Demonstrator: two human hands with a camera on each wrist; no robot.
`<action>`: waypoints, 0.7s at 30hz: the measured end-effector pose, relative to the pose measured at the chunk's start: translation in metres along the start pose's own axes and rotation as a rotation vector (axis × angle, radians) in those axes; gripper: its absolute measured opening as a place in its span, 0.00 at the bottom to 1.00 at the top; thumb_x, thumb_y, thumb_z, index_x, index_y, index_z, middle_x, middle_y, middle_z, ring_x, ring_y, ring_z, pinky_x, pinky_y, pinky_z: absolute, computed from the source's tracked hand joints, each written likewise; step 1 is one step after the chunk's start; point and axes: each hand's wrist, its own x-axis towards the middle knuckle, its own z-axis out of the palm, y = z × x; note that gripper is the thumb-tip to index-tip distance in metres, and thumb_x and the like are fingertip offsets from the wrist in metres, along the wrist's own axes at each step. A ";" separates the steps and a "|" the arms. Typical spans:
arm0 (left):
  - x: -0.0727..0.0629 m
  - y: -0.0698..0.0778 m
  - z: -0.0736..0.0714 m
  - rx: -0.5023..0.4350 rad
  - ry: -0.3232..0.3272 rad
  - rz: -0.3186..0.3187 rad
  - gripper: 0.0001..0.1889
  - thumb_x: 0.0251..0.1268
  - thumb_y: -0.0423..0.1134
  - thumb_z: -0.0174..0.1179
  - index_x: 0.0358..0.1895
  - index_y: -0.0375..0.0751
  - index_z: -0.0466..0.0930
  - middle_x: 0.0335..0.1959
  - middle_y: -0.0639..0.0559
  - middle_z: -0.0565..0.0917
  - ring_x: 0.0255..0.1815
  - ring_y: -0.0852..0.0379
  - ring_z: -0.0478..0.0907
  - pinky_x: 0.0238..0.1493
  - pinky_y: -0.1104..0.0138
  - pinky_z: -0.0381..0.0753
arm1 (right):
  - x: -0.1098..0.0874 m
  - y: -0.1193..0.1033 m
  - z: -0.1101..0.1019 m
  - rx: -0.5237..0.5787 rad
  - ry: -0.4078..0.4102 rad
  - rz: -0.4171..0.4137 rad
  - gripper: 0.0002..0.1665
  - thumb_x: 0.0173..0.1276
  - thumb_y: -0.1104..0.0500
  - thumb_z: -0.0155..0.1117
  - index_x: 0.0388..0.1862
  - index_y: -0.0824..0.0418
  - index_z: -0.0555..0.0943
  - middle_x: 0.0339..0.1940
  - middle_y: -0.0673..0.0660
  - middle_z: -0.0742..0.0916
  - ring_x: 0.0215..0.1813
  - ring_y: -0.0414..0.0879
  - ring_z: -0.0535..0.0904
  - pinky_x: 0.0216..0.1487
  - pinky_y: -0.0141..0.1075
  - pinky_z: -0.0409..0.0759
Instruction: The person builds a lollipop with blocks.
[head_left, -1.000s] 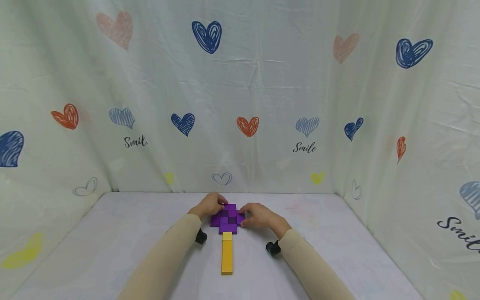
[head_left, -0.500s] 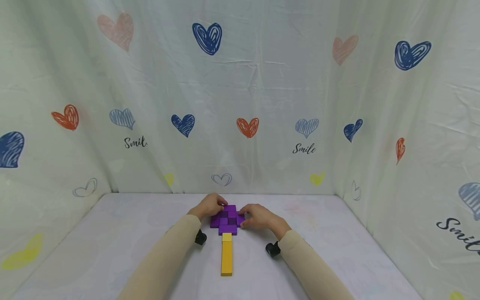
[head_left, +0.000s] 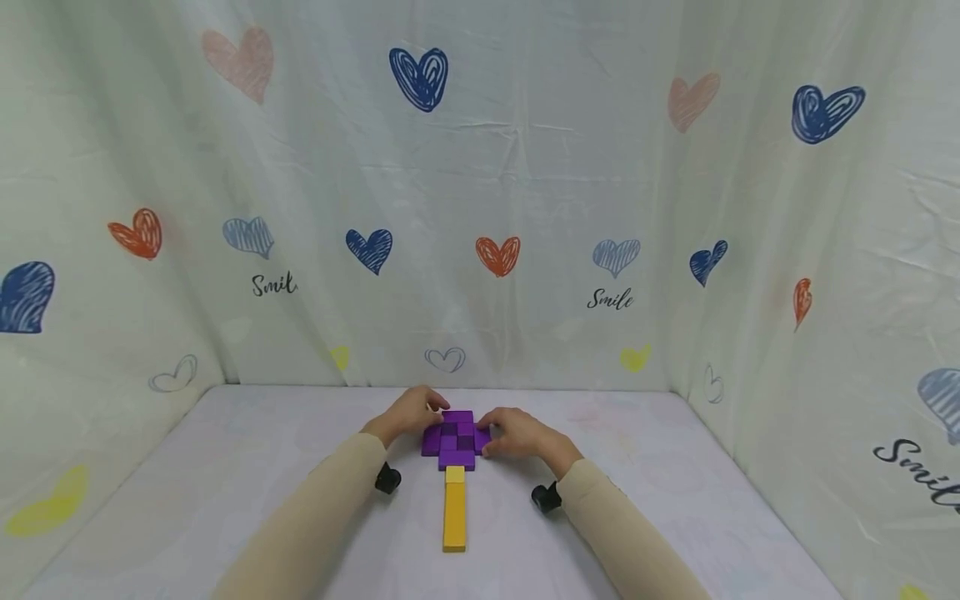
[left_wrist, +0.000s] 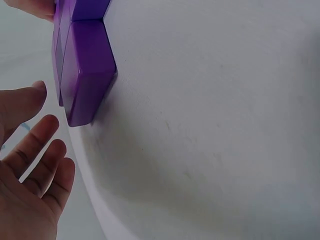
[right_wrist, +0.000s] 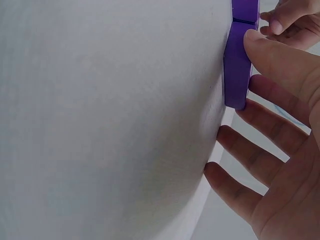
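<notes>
Several purple blocks (head_left: 456, 458) lie flat together on the table, forming a flower-like cluster. A small yellow block (head_left: 454, 474) and a longer yellow-orange block (head_left: 454, 521) run in a line from its near side. My left hand (head_left: 408, 412) is at the cluster's far left; in the left wrist view its fingers are spread, apart from the purple left block (left_wrist: 92, 55). With thumb and index finger, my right hand (head_left: 517, 432) pinches the purple right block (right_wrist: 237, 65). Its other fingers (right_wrist: 252, 155) are extended beside the block.
The white table (head_left: 300, 433) has a curtain (head_left: 450, 167) printed with hearts and "Smile" behind it and along both sides. A black wrist camera (head_left: 387, 478) sits on the left wrist, another black camera (head_left: 546, 497) on the right.
My left hand has drawn back slightly to the left, away from the purple blocks. The right hand and the blocks have stayed in place.
</notes>
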 end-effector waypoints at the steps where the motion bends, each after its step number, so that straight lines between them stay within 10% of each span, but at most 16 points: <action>1: -0.001 0.000 -0.001 0.006 -0.001 0.004 0.12 0.62 0.33 0.61 0.48 0.44 0.85 0.42 0.49 0.78 0.41 0.52 0.73 0.45 0.59 0.77 | 0.000 0.000 0.000 0.000 -0.001 0.000 0.26 0.59 0.50 0.71 0.57 0.52 0.80 0.58 0.51 0.80 0.61 0.49 0.73 0.65 0.48 0.67; 21: -0.056 -0.024 -0.023 0.057 0.103 0.147 0.13 0.61 0.33 0.63 0.49 0.42 0.83 0.42 0.48 0.80 0.47 0.46 0.74 0.50 0.55 0.75 | -0.020 0.008 -0.015 0.008 0.010 0.046 0.26 0.60 0.45 0.68 0.57 0.50 0.79 0.58 0.50 0.79 0.60 0.50 0.73 0.60 0.50 0.72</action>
